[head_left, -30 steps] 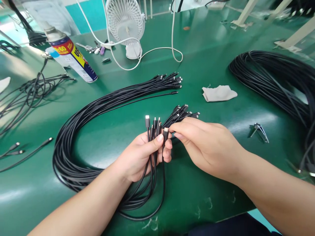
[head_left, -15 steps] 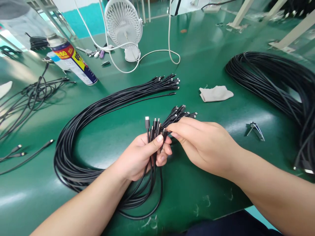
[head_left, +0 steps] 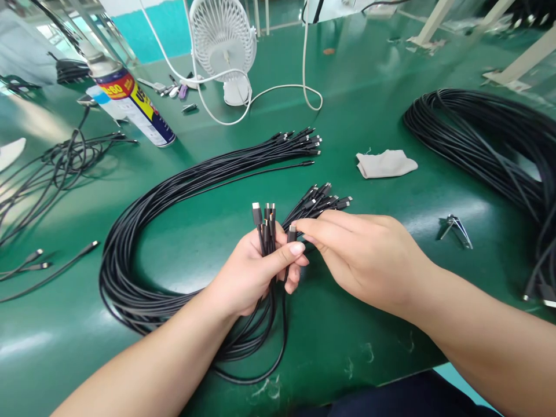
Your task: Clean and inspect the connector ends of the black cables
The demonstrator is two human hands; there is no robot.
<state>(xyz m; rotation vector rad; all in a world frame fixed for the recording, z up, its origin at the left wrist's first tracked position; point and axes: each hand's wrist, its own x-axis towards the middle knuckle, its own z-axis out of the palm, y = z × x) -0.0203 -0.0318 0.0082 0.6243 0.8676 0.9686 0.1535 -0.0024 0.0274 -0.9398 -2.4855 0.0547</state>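
Note:
My left hand [head_left: 256, 269] is closed around several black USB cables [head_left: 267, 231], their metal-tipped plugs standing up above the fingers. One cable's plug [head_left: 292, 234] leans apart from the others, over the left fingertips beside the thumb. My right hand [head_left: 360, 252] is in a pinch, thumb and index fingertips at the side of that plug; the exact contact is partly hidden. The held cables hang down and loop below the left hand. Behind the hands, more plug ends [head_left: 328, 200] of a black cable bundle lie on the green table [head_left: 347, 324].
The bundle [head_left: 125, 249] curves round on the left. A big cable coil [head_left: 473, 133] lies right, near a nail clipper [head_left: 456, 229] and a pale cloth piece [head_left: 386, 164]. Farther back stand a spray can [head_left: 134, 104] and a white fan [head_left: 223, 46]. Loose cables [head_left: 69, 156] lie left.
The lone plug and the right fingertips are now slightly farther from the other held plugs, which have shifted a little left. The left thumb has slid right. The whole view has shifted slightly.

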